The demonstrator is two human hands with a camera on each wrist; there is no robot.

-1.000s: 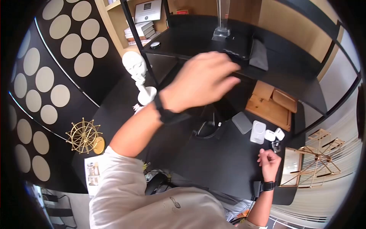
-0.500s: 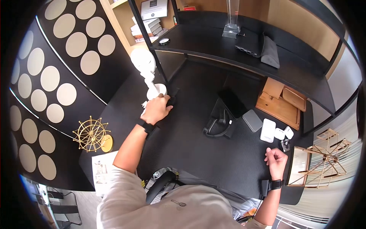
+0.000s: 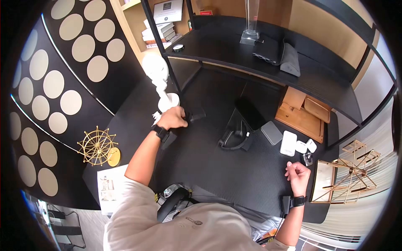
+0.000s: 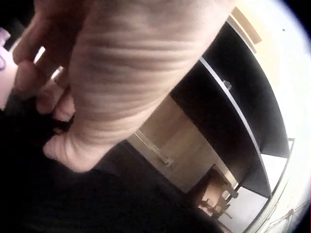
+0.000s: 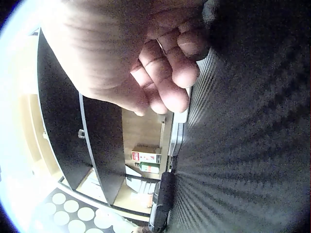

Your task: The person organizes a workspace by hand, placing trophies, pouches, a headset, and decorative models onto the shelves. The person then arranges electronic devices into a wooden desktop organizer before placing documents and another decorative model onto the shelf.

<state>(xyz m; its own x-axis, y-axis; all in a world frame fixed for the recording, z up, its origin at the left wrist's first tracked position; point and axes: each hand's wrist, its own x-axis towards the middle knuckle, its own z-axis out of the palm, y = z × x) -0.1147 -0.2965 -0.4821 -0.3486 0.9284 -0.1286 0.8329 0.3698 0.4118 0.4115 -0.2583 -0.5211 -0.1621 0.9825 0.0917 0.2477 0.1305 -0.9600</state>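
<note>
In the head view my left hand (image 3: 172, 118) reaches to the left of the desk, in front of a white sculpture of a face (image 3: 157, 69) on a round base. Its fingers are curled at a small dark object (image 3: 195, 116) low over the black desktop; the kind of object I cannot tell. The left wrist view shows the thumb (image 4: 73, 153) and bent fingers against a dark background. My right hand (image 3: 298, 173) rests at the desk's right side, fingers loosely curled and holding nothing, near a small dark gadget (image 3: 307, 159) and white earbud case (image 3: 301, 146).
A black phone-like slab (image 3: 250, 113) on a stand is mid-desk, beside a grey pad (image 3: 271, 133) and a white power bank (image 3: 288, 143). Wooden trays (image 3: 299, 122) lie behind. Gold wheel ornaments (image 3: 98, 146) flank the desk. A black shelf (image 3: 234, 54) spans the back.
My left hand has come down from above the desk's middle to the left, beside the sculpture. In the last half second the dark object at its fingers has turned and shifted slightly right. My right hand stays put.
</note>
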